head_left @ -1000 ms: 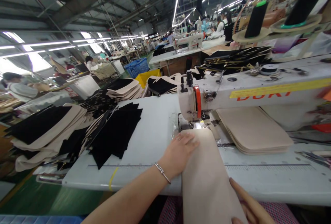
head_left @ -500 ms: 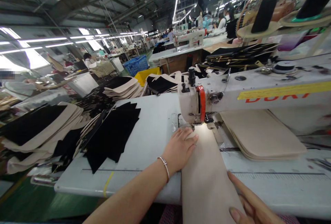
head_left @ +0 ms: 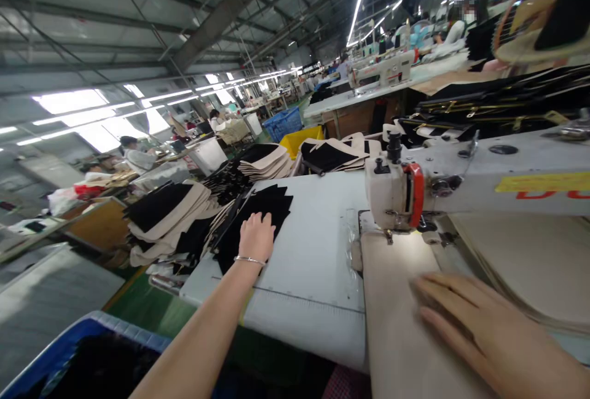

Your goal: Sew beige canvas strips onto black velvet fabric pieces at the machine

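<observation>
My left hand, with a bangle at the wrist, reaches onto the pile of black fabric pieces at the left of the sewing table. Its fingers are stretched out over the top piece; whether they press on it I cannot tell. A long beige panel runs from under the head of the sewing machine toward me. Over its right side my right hand is open, fingers extended and blurred by motion. Beyond that hand, stacked beige panels sit beneath the machine arm.
Piles of black and beige pieces stand left of the table. A blue basket holding dark material is at lower left. Behind are a yellow bin, a blue crate and black zippered pieces. Other people work farther back.
My left hand has left the panel near the needle and moved left to the black pieces. My right hand has moved up onto the panel. The view has turned left.
</observation>
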`<state>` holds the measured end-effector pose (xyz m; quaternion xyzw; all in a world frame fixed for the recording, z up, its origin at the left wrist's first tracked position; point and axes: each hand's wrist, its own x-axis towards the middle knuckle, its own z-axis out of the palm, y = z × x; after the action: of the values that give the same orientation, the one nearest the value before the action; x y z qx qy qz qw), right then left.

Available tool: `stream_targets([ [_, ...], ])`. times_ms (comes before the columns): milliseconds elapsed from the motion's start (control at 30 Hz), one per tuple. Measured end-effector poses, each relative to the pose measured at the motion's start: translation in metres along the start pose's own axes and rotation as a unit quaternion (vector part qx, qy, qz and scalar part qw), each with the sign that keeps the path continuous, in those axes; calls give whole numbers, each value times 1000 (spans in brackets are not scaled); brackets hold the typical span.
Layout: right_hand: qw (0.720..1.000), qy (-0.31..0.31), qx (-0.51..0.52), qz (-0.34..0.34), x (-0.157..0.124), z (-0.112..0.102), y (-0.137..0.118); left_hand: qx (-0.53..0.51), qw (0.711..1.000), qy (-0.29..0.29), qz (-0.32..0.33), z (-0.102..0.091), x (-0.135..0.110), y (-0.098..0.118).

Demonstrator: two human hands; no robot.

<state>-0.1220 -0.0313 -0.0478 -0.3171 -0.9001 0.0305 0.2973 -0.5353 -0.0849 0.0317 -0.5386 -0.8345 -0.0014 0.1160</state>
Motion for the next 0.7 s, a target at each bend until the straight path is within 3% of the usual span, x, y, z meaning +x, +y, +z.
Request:
stream_targets([
  [67, 998, -33, -41, -36, 19, 17, 4, 19, 999, -27, -30, 1, 1, -29],
  [133, 996, -46, -71, -41, 28, 30, 9, 26, 998, -54, -29, 5, -1, -41],
  [300, 993, -67, -90, -34, 23, 37, 17, 33, 996, -78, -4, 8, -4, -34],
  [467, 993, -80, -82, -26, 27, 29, 14, 41, 998, -47, -11, -33, -5, -30],
  [533, 993, -83, -75, -25, 33, 25, 12, 28, 999, -40, 7, -52, -12, -20],
  [600, 994, -87, -68, -27, 39, 19, 9, -37, 992, -84, 87, -59, -22, -1],
  [700, 994, -87, -64, -27, 45, 13, 4, -154, 956, -114, 222, -39, -34, 42],
])
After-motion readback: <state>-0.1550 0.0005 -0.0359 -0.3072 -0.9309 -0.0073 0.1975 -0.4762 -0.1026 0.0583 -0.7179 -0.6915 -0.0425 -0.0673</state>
